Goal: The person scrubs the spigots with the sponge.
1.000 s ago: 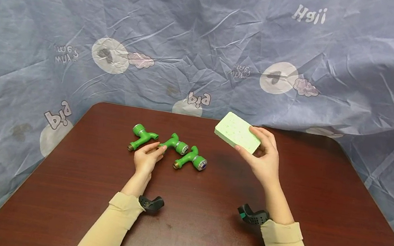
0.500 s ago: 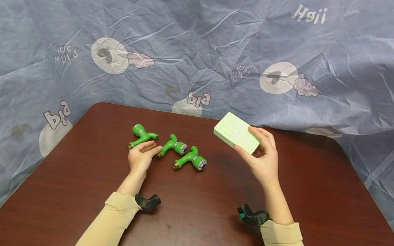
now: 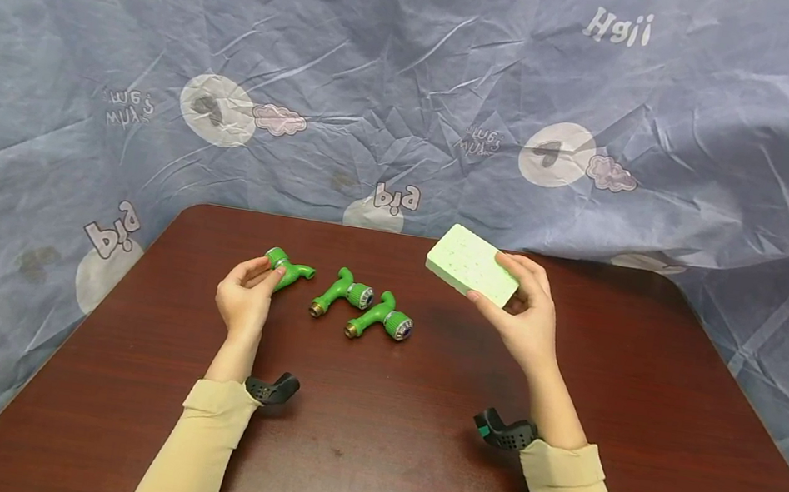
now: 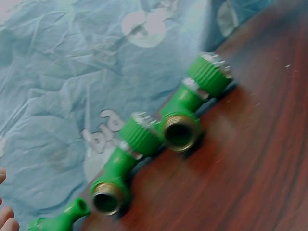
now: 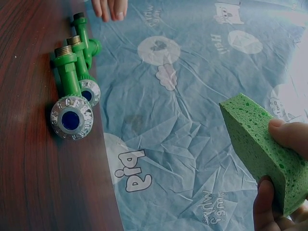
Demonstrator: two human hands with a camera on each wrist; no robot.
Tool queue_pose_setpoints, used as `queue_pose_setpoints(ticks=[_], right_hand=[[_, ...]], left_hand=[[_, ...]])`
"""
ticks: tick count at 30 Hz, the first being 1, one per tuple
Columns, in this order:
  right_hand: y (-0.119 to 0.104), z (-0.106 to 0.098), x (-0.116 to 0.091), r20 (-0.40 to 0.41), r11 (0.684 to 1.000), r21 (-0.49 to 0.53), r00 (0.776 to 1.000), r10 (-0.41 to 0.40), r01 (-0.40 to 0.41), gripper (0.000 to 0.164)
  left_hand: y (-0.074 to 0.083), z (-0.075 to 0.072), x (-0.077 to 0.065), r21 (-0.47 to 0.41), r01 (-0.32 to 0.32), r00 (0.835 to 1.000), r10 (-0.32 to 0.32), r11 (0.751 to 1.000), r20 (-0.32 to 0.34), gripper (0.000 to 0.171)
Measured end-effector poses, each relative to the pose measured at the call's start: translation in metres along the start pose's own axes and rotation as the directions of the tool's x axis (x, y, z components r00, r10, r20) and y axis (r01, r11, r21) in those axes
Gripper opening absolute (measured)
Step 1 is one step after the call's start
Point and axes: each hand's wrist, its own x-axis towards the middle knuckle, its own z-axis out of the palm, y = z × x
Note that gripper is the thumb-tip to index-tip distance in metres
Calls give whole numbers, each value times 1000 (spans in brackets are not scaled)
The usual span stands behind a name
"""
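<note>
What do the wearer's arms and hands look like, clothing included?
Left hand and right hand are bare. Each cream sleeve ends in a folded cuff, with a black, perforated wrist piece beside it; the right one has a green patch.

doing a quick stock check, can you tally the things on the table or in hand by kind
Green taps: 3
Sponge, held in the right hand: 1
Total: 4
</note>
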Motion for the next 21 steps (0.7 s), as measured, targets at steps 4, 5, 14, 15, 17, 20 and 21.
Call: queue_pose_setpoints(ticks=[4, 5, 14, 15, 17, 20, 21], right_hand=[[0, 0, 0, 0, 1000, 0, 1000, -3, 3, 57], [-1, 0, 0, 0, 1000, 1, 1000, -3, 3, 57], [-1, 0, 0, 1, 1000, 7, 1000, 0, 0, 57], [-1, 0, 0, 0, 1000, 7, 1000, 0, 0, 57], [-1, 0, 0, 1, 1000, 5, 1000, 0, 0, 57], [-2, 0, 0, 1, 1000, 3, 1000, 1, -1, 57], [-2, 0, 0, 2, 1000, 3, 1000, 1, -1, 57]], left_hand=[[0, -9, 6, 67, 8, 999, -5, 998, -43, 34], [-1, -11, 8, 84, 18, 999, -14, 996, -46, 34], [-10, -19, 12, 195, 189, 982, -187, 962, -31, 46], [-11, -20, 12, 206, 208, 978, -206, 956, -31, 47], [-12, -20, 12, 235, 241, 970, -241, 942, -29, 49], [-17, -21, 13, 268, 267, 962, -273, 925, -16, 49], [-19, -22, 13, 265, 274, 960, -281, 924, -11, 49]])
